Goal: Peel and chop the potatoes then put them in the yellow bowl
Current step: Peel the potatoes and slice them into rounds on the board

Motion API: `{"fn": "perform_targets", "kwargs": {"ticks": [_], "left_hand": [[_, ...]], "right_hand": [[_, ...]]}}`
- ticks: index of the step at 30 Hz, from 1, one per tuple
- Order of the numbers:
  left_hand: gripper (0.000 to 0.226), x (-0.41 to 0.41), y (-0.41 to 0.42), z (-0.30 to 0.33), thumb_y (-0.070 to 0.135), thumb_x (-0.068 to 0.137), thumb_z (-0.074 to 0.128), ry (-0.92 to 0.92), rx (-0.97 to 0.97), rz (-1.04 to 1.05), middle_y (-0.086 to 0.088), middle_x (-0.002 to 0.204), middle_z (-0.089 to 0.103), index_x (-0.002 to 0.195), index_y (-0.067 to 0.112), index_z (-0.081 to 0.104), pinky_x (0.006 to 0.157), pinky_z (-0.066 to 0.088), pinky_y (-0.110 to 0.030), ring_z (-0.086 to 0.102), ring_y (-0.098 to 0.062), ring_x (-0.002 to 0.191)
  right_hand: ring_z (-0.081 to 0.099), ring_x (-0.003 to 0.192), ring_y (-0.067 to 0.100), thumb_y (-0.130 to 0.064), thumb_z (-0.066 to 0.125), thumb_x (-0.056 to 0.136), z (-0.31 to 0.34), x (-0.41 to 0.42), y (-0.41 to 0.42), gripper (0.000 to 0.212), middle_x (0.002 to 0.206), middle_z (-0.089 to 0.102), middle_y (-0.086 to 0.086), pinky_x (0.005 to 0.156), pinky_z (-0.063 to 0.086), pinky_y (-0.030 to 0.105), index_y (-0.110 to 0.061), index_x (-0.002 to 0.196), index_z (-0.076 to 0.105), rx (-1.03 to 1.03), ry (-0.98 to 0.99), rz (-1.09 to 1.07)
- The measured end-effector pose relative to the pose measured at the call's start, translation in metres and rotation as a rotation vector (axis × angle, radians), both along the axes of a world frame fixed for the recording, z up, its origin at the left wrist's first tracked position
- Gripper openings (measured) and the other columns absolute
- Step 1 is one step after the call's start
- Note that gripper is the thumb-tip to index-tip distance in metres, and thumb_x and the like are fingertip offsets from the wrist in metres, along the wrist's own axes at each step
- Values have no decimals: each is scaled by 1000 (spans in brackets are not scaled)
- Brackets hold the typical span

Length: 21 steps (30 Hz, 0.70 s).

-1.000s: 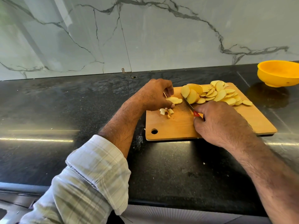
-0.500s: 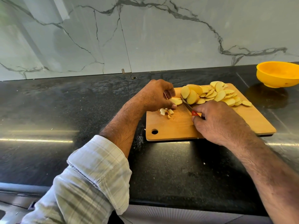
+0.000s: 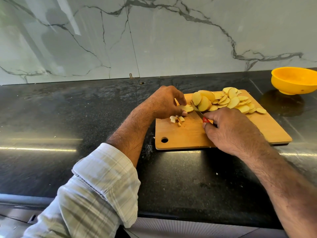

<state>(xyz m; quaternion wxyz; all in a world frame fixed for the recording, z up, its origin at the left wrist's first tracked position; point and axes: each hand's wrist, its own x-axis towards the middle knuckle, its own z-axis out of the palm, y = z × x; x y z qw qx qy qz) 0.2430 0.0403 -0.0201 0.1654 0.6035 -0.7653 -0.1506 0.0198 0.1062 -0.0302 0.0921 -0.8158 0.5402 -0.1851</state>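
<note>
A wooden cutting board (image 3: pixel 192 138) lies on the black counter. Near its far left edge my left hand (image 3: pixel 164 102) pinches a small potato piece (image 3: pixel 187 108) against the board. My right hand (image 3: pixel 229 129) grips a knife with a red handle (image 3: pixel 205 120); its blade (image 3: pixel 195 109) rests just right of that piece. Several potato slices (image 3: pixel 228 101) are piled along the far side of the board. The yellow bowl (image 3: pixel 294 80) stands at the far right, off the board.
A few small potato scraps (image 3: pixel 177 119) lie on the board below my left hand. The board has a hanging hole (image 3: pixel 164 140) at its near left corner. A marble wall (image 3: pixel 154 36) backs the counter.
The knife blade has moved a little farther toward the slice pile. My left hand has stayed on the potato piece, its fingers shifting slightly.
</note>
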Motion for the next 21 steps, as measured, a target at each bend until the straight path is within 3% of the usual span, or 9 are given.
{"fn": "perform_targets", "kwargs": {"ticks": [6,12,15,18,21], "left_hand": [[24,0,-1,-1,37,90,83,-7,-12,1,6,121,73,110,24,80,97,56,-37,66,-7,105],[17,-4,-3,0,30,91,83,-13,7,20,5,118,75,106,22,80,102,55,-38,67,-10,108],[18,-6,-5,2,30,91,82,-40,22,16,4,120,75,108,22,80,102,53,-36,66,-11,113],[17,-6,-4,3,30,91,82,-52,31,15,4,121,75,107,23,80,103,52,-36,65,-12,115],[16,-6,-3,2,29,91,83,-42,33,24,3,121,75,106,23,80,102,55,-38,67,-12,111]], "right_hand": [[61,73,12,-34,55,101,1,8,4,22,75,64,-6,61,47,26,-23,99,74,18,78,-21],[61,81,15,-36,56,101,13,17,1,25,86,63,-5,68,46,27,-24,117,72,107,203,-58],[58,79,15,-34,60,99,19,24,0,23,84,60,-4,65,45,27,-19,113,69,119,253,-64],[64,95,24,-35,63,99,32,35,3,29,96,61,1,83,58,37,-17,121,62,169,362,-69],[64,106,27,-38,62,100,38,45,5,38,110,63,7,92,58,42,-16,132,57,186,474,-55]]}}
